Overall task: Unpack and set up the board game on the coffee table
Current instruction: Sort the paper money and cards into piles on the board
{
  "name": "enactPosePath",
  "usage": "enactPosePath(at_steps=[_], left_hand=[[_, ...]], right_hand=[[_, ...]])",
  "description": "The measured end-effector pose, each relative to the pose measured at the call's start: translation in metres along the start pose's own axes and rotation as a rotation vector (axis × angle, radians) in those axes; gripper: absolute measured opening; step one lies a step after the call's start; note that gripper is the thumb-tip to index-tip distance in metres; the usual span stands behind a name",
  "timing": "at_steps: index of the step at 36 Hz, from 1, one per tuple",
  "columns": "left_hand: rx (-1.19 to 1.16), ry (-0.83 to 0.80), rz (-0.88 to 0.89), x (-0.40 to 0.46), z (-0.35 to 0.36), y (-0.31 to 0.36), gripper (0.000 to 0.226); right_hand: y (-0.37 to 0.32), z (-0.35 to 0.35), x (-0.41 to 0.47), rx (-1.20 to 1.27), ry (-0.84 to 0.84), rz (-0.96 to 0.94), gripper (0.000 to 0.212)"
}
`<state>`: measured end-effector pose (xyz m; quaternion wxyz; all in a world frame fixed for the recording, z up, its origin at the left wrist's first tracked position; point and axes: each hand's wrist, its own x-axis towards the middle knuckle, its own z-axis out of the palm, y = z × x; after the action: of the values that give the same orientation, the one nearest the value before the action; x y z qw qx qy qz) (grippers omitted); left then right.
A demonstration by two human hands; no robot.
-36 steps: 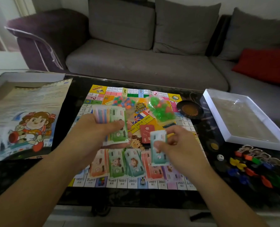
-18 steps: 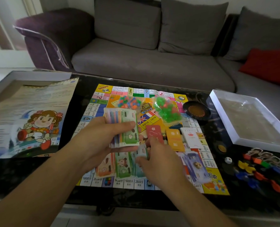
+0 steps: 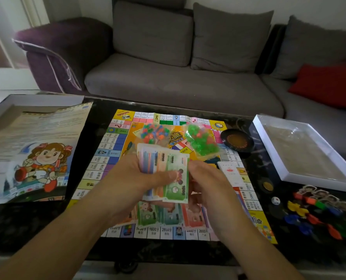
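Note:
The colourful game board (image 3: 111, 158) lies open on the black coffee table (image 3: 36, 225). My left hand (image 3: 133, 178) grips a fanned stack of play money (image 3: 166, 168), thumb across the green top note. My right hand (image 3: 208, 182) touches the stack's right edge with curled fingers. Sorted piles of notes (image 3: 168, 215) lie in a row on the board under my hands. Two bags of plastic pieces, one multicoloured (image 3: 154, 132) and one green (image 3: 200, 140), sit on the board's far half. A white card deck (image 3: 229, 171) lies right of my hands.
The box lid with cartoon artwork (image 3: 32, 150) lies at the left, the white box tray (image 3: 303, 150) at the right. A dark round dish (image 3: 236, 141), a die (image 3: 275, 200) and coloured pawns and stands (image 3: 317, 207) sit at the right. A grey sofa (image 3: 178, 87) stands behind.
My right hand laid a teal note down on the row of piles, then came back up to the stack in my left hand. The camera moved closer and tilted.

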<state>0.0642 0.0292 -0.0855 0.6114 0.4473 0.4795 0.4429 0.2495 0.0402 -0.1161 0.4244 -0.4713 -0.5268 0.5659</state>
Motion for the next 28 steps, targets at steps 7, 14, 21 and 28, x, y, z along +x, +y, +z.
enactPosePath(at_steps=[7,14,21,28], left_hand=[[0.009,0.054,-0.052,0.002,-0.004,0.000,0.023],[0.038,0.342,-0.012,0.011,-0.035,0.006,0.014],[-0.006,0.351,0.014,0.011,-0.047,0.009,0.022],[-0.023,0.269,0.012,0.003,-0.041,0.009,0.014]], right_hand=[[0.001,-0.006,0.005,-0.202,0.167,-0.062,0.023],[0.011,0.008,0.014,-0.502,0.142,0.036,0.030],[0.025,0.054,0.014,-0.822,-0.028,0.063,0.045],[0.025,0.059,0.017,-1.212,-0.001,-0.004,0.038]])
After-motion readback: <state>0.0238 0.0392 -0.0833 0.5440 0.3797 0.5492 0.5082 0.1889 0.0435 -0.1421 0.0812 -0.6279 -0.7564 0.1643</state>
